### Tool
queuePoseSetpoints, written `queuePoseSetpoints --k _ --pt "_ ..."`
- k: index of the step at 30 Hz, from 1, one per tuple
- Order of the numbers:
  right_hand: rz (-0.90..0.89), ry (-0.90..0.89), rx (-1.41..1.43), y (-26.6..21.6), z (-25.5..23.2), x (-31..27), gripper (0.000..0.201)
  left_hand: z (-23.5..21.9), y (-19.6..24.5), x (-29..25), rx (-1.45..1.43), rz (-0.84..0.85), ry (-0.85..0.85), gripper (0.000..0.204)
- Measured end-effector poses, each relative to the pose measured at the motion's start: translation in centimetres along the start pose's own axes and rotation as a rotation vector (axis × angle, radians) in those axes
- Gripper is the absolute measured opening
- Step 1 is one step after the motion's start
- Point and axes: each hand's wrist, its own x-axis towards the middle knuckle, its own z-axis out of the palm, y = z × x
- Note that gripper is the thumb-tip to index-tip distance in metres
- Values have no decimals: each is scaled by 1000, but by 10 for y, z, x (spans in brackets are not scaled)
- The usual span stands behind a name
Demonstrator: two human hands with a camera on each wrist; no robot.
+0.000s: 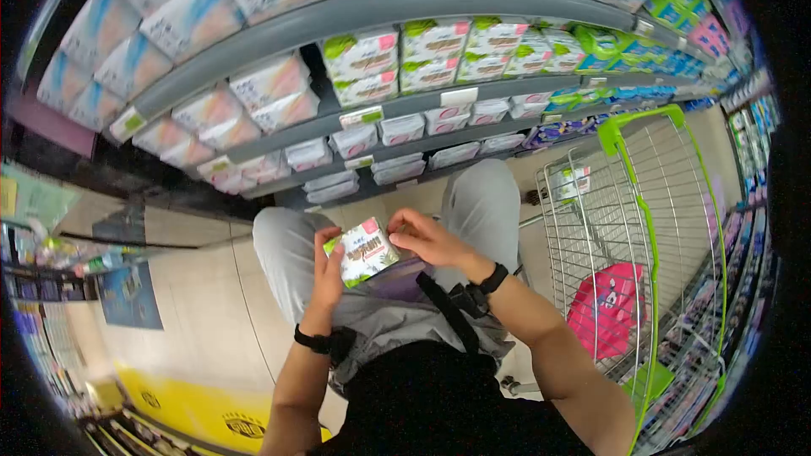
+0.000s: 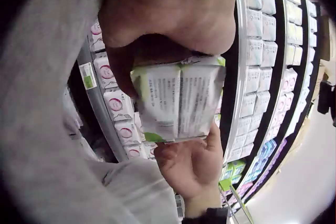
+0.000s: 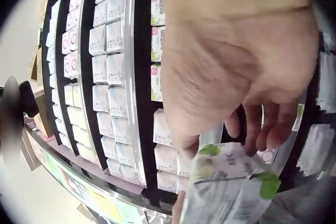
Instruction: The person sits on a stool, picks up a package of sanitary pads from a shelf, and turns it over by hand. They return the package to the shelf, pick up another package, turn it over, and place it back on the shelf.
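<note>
A small white and green package (image 1: pixel 368 253) with a pink corner is held over the person's lap. The left hand (image 1: pixel 329 266) grips its left side, the thumb over its front. At the upper right edge the right hand (image 1: pixel 422 238) touches the package with bent fingers. In the left wrist view, the printed back of the package (image 2: pixel 181 103) shows, with the right hand (image 2: pixel 194 166) at its lower edge. The right wrist view shows the end of the package (image 3: pixel 231 182) under the fingers of the right hand (image 3: pixel 236 71).
Shelves of similar packages (image 1: pixel 363 55) stand in front. On the right is a wire shopping cart (image 1: pixel 629 128) with green trim, holding a pink bag (image 1: pixel 606 308) and a white and green package (image 1: pixel 575 183). A yellow floor sign (image 1: pixel 182 401) lies at the lower left.
</note>
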Motion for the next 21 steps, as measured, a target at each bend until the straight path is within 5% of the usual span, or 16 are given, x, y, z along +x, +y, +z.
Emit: queuePoseSetpoints --k 4,7,13,16,21 --pt "-240 19 38 -14 2 -2 63 1 6 6 -176 -122 -75 40" --pt "-372 -33 16 34 -4 10 63 3 3 14 -184 -199 -111 60" --pt "39 -114 355 35 -1 -2 51 4 27 23 -126 -411 -216 82" --pt "104 97 268 36 3 -1 48 -12 24 26 -117 -630 -419 82" --pt "155 324 146 54 -4 6 53 -7 -13 29 89 -491 -463 72"
